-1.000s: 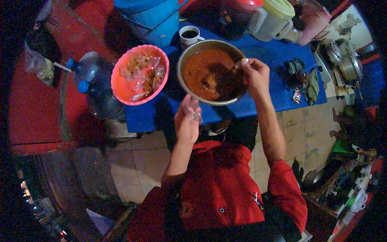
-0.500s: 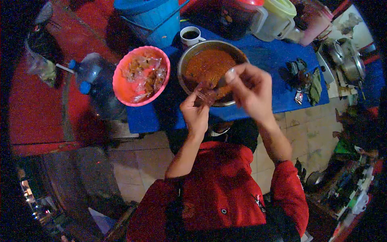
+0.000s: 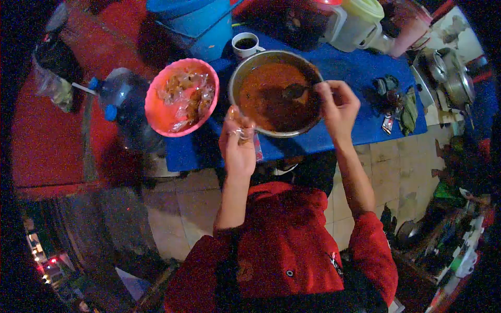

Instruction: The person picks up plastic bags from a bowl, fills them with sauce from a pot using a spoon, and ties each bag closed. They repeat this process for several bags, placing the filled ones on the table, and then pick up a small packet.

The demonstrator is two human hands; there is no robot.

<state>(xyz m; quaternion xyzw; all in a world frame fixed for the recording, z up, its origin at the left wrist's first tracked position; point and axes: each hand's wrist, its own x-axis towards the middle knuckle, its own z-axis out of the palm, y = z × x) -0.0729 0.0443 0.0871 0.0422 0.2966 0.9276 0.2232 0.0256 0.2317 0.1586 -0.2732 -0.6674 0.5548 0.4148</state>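
Near the blue table's front edge [image 3: 297, 148], the right hand [image 3: 339, 108] pinches a dark, left-pointing spoon [image 3: 295, 92] over a round steel bowl [image 3: 282, 134]; the left hand [image 3: 237, 152] grips clear plastic [image 3: 243, 128].

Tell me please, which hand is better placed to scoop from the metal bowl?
Probably the right hand: it holds what looks like a dark spoon over the reddish sauce in the metal bowl. The left hand, at the bowl's near-left side, is occupied with a clear plastic bag.

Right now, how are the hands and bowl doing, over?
Left hand: clear plastic bag. Right hand: spoon at metal bowl, reddish sauce inside. White mug close behind.
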